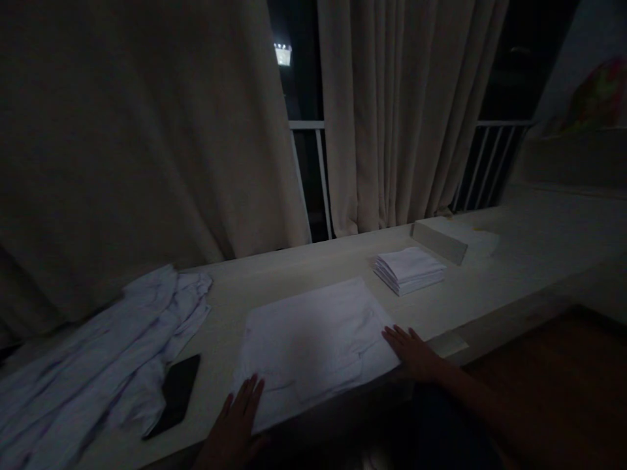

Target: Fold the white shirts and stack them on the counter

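Note:
A white cloth (313, 339) lies spread flat on the pale counter (294, 267) in front of me. My left hand (238, 421) rests flat with fingers apart at the cloth's near left corner. My right hand (414, 352) lies flat at the cloth's right edge, fingertips touching it. Neither hand grips anything. A neat stack of folded white cloths (409, 269) sits further back to the right.
A heap of unfolded white cloths (98, 352) lies at the left, with a black phone (177, 395) beside it. A pale box (441, 238) stands behind the stack. Beige curtains (401, 111) and a window railing (318, 170) are behind. The room is dim.

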A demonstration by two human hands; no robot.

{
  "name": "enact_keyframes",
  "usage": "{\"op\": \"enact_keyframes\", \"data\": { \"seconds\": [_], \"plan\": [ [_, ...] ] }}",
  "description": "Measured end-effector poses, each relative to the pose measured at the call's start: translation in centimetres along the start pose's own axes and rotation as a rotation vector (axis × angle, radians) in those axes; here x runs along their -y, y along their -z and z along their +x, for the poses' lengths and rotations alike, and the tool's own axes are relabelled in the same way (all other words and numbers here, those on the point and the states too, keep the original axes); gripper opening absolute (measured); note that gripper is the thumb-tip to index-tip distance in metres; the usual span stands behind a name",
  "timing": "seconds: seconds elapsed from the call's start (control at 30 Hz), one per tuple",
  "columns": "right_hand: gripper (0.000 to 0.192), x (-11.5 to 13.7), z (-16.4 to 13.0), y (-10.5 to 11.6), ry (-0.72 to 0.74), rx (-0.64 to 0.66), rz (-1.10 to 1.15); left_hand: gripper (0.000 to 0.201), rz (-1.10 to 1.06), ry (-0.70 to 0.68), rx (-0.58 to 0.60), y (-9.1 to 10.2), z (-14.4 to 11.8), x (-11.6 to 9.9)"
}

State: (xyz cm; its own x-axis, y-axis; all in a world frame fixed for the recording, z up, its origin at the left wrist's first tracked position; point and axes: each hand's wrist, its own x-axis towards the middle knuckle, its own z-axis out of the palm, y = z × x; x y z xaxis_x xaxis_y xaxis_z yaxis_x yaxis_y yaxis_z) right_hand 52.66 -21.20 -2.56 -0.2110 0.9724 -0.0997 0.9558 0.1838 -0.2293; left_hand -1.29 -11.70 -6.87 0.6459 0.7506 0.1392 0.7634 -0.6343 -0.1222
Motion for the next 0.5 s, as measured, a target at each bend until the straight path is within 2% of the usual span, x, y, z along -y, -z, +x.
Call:
{"op": "enact_keyframes", "data": {
  "seconds": [0.03,0.1,0.17,0.23,0.37,0.5],
  "plan": [
    [0.11,-0.3,-0.2,-0.4,0.008,-0.018,-0.041,0.094,0.016,0.002,0.012,0.4,-0.7,-0.2],
    [0.099,-1.0,-0.3,-1.1,0.032,-0.092,-0.113,0.094,0.054,0.026,0.03,1.0,-1.6,-0.4],
    [0.092,-1.6,-0.2,-1.7,0.062,-0.163,-0.163,0.097,0.077,0.043,0.032,1.3,-2.1,-0.1],
    [0.093,-2.1,-0.3,-2.1,0.098,-0.202,-0.187,0.097,0.065,0.04,0.032,1.5,-2.4,0.5],
    [0.089,-2.7,-1.0,-1.9,0.125,-0.242,-0.172,0.085,-0.053,0.001,0.019,2.5,-3.3,1.2],
    [0.091,-3.0,-1.5,-1.8,0.119,-0.244,-0.12,0.073,-0.246,-0.042,0.047,5.1,-4.0,1.5]
  ]
}}
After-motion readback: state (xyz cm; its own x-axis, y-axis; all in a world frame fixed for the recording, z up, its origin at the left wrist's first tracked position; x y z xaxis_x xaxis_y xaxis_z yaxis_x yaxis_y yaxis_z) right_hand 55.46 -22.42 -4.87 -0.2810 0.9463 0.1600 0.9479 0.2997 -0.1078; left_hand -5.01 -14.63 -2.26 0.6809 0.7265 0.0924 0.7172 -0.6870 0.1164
